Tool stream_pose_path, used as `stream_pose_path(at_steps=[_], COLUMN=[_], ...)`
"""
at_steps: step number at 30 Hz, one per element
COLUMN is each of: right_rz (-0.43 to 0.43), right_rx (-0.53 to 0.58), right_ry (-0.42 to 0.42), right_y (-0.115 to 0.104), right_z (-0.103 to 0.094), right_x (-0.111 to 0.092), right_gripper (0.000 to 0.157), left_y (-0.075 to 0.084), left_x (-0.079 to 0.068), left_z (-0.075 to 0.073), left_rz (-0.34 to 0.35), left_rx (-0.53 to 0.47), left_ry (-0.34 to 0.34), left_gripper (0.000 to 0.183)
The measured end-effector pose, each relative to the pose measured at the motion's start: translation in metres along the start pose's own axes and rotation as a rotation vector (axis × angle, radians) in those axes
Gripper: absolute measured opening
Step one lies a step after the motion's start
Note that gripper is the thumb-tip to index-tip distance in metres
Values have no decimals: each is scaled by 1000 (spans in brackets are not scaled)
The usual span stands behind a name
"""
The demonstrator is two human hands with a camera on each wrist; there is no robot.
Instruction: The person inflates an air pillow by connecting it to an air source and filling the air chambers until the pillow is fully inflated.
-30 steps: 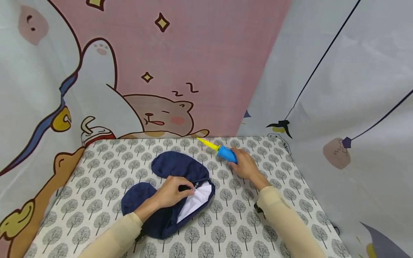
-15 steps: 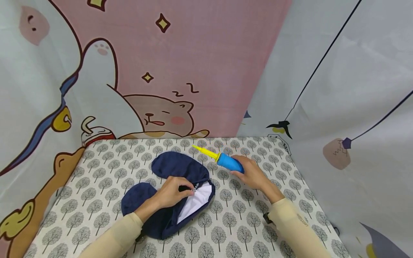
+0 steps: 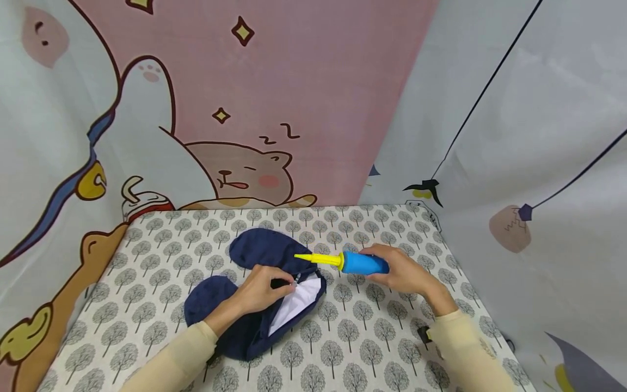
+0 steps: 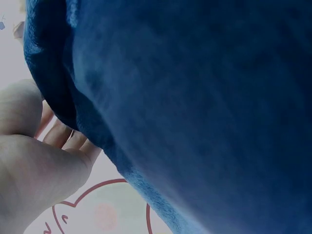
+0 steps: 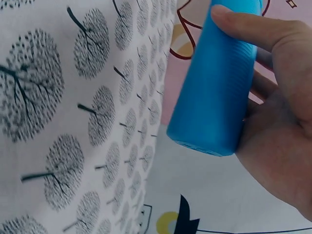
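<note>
A navy U-shaped neck pillow cover (image 3: 268,246) lies on the table, its zipped side gaping to show a white lining (image 3: 297,302). Thumb and fingers of my left hand (image 3: 260,292) pinch the edge of that opening. In the left wrist view, plush navy fabric (image 4: 195,117) fills most of the picture and hides the fingertips. My right hand (image 3: 403,270) grips a blue balloon pump (image 3: 363,263) by its barrel, the yellow nozzle (image 3: 320,259) pointing left and overlapping the cover. The right wrist view shows the thumb along the blue barrel (image 5: 214,87).
A white cloth with grey trees (image 3: 362,348) covers the table. Printed curtains hang behind it, with a pink sleeping-bear panel (image 3: 254,177), and along both sides. A small black item (image 3: 424,334) shows beside the right sleeve.
My right hand has drawn the pump toward me and to the right, and its nozzle has swung from up-left to nearly level. The left hand and the cover stay put.
</note>
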State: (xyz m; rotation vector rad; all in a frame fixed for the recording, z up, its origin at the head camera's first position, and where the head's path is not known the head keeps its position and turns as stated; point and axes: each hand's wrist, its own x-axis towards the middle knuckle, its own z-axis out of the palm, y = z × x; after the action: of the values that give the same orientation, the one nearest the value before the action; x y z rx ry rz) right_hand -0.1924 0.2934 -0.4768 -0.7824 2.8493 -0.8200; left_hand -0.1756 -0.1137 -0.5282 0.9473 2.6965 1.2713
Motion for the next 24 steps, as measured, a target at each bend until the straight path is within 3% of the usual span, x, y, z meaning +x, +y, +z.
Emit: stream_pose_path(at_steps=[8, 24], right_rz=[-88, -86], right_rx=[-84, -154], right_ry=[-63, -79], right_y=[-2, -11], right_z=[-7, -5], right_x=[-3, -2], right_gripper=[61, 64], left_y=[2, 4], left_x=[1, 1], left_z=[0, 0], left_rz=[32, 22], left_rx=[36, 53], left_ry=[26, 11], left_gripper=[14, 14])
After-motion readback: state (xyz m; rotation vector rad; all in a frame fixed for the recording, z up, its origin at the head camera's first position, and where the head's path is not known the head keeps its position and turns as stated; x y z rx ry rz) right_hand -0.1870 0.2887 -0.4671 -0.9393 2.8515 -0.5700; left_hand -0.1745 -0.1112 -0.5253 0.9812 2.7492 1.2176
